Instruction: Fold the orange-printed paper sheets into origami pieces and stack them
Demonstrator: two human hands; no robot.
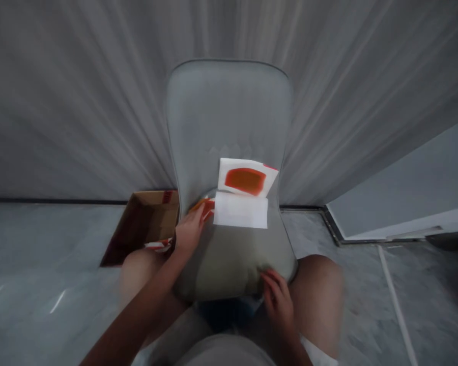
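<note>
On a grey padded chair lies an unfolded white card or paper sleeve [240,211]. Its raised upper half leans toward the backrest and bears an orange-brown patch [245,181]. Left of it, my left hand [190,229] is closed on an orange-and-white paper piece [208,207], partly hidden by the fingers; whether it is one piece or a small stack I cannot tell. My right hand [279,297] rests at the seat's front edge, fingers loosely bent and apart, with nothing visible in it.
An open cardboard box [152,221] stands on the floor left of the chair [229,112], with red-and-white paper pieces [158,245] at its near side. Grey curtain-like folds [80,101] hang behind. A pale panel [416,188] stands at the right.
</note>
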